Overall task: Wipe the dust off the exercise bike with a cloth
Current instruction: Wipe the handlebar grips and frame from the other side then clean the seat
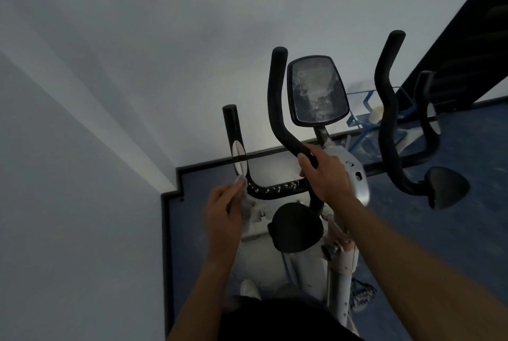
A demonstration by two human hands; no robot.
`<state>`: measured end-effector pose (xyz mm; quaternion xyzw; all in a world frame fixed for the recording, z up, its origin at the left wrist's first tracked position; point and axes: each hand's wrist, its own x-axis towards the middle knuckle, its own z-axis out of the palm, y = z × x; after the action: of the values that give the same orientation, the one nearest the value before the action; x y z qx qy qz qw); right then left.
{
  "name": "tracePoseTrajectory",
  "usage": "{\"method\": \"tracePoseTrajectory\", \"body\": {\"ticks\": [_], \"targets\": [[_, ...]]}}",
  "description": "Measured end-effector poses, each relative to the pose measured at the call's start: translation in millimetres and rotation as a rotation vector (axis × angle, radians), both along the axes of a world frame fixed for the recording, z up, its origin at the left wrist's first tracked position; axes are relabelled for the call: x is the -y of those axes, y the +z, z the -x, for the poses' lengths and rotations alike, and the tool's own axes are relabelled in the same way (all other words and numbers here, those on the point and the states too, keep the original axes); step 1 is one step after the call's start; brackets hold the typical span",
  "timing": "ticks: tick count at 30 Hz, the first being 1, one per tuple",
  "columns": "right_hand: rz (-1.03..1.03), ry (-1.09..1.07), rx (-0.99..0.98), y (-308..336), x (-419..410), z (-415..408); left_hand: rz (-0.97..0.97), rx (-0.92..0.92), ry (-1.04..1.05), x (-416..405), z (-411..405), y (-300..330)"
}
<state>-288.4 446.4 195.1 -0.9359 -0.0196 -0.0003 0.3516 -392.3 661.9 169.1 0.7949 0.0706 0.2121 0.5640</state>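
Now Wiping the Bike's Handlebar

Head view: the left hand (pixel 224 213) clutches a grey cloth (pixel 247 203) against the dusty fixed handlebar (pixel 272 189) of the exercise bike (pixel 297 226). The right hand (pixel 325 175) is wrapped around a black moving handle (pixel 277 109). The console (pixel 317 90) looks dust-smeared.

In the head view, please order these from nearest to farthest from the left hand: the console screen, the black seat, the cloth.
1. cloth, held in the left hand
2. black seat, just right of it
3. console screen, up beyond the handlebars
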Motion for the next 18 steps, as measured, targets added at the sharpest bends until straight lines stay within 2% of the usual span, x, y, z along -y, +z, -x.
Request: {"method": "tracePoseTrajectory", "body": {"ticks": [3,7,12,18], "targets": [[0.000,-0.001,0.006,-1.1,0.6,-0.3,-0.046,0.022,0.066,-1.8,-4.8,10.5],[0.001,0.002,0.013,-0.5,0.1,-1.2,-0.185,0.050,-0.056,-5.5,-10.9,13.7],[-0.009,-0.002,0.015,0.1,0.2,0.1,-0.120,0.006,0.003,-15.3,1.9,1.9],[-0.017,-0.005,0.019,-0.2,0.5,-0.5,-0.298,0.039,-0.131,-6.9,-4.2,2.1]]}}
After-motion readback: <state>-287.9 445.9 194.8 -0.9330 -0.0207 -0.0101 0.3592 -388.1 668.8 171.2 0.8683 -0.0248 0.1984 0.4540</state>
